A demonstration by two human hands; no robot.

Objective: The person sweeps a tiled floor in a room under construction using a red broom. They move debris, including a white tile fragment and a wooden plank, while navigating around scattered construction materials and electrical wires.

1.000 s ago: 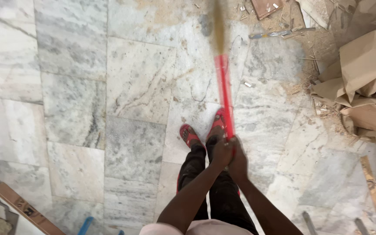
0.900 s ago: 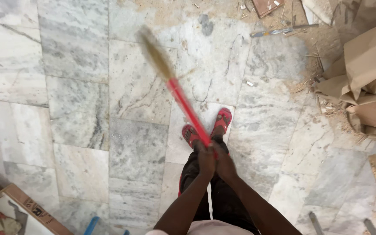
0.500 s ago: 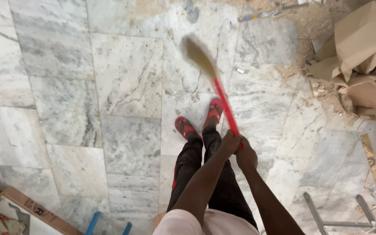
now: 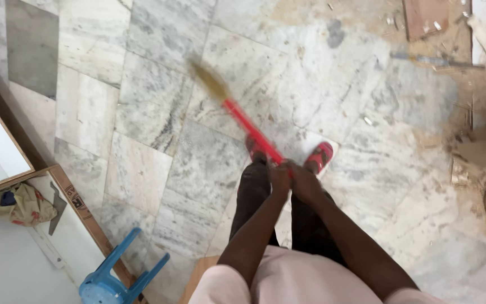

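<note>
Location: over a marble-tiled floor (image 4: 153, 101), seen from above the person's own legs.
Left hand (image 4: 279, 179): clenched around the top end of the broom's handle, just in front of the knees.
Right hand (image 4: 306, 184): wrapped around the same handle end, touching the left hand.
Broom (image 4: 242, 121): red handle, straw-coloured head (image 4: 209, 81) blurred by motion; the head sits low over the tiles, ahead and to the left of the feet.
Long axis: runs diagonally from the hands up and left to the head; the head points away from the person, toward the upper left.
Feet: red shoes (image 4: 319, 156) planted on the tiles, the handle passing between them.
Done, by judgement: tiles to the left and centre look largely free of debris.
Left, by judgement: dust, scraps and torn cardboard (image 4: 482, 157) remain thick along the right side and top right.
Surroundings: blue plastic stool (image 4: 113, 281) lower left; crumpled cloth (image 4: 23, 205) on a white framed panel (image 4: 7, 264) beside it.
</note>
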